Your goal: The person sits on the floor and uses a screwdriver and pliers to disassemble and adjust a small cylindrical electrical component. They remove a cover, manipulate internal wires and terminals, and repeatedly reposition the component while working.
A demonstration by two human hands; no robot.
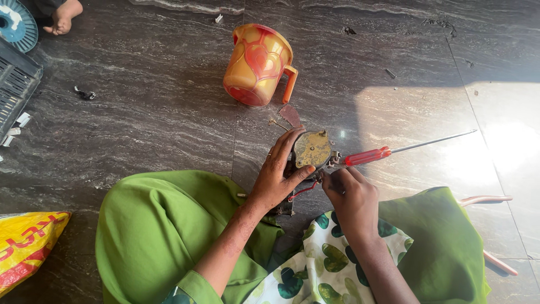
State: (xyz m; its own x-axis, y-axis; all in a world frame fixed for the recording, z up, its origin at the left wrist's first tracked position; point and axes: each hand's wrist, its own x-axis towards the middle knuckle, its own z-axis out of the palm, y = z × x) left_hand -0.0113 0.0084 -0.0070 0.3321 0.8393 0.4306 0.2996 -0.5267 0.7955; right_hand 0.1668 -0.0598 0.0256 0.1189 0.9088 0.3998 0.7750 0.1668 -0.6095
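motor unit: small round motor (313, 149) w/ dull brass-coloured face plate, red wires under it, sits on dark stone floor (157, 112) right in front of the person's knees, betw. both hands
left hand: (277, 174) wrapped round motor's left side, fingers curled over top edge, thumb pressed on lower rim; gripping, steadying it
right hand: (350, 194) closed, knuckles up, at motor's lower right edge; fingertips tucked under, can't tell exactly what they pinch
screwdriver: (394, 150) red handle, long steel shaft; lies on floor just right of motor, handle end nearest motor, tip pointing right & slightly up-frame
long axis: runs away from the hands to the right
nearer hand: right; handle just above its knuckles, not touching
mug: orange/yellow plastic mug (259, 65) tipped on its side, beyond motor, well apart
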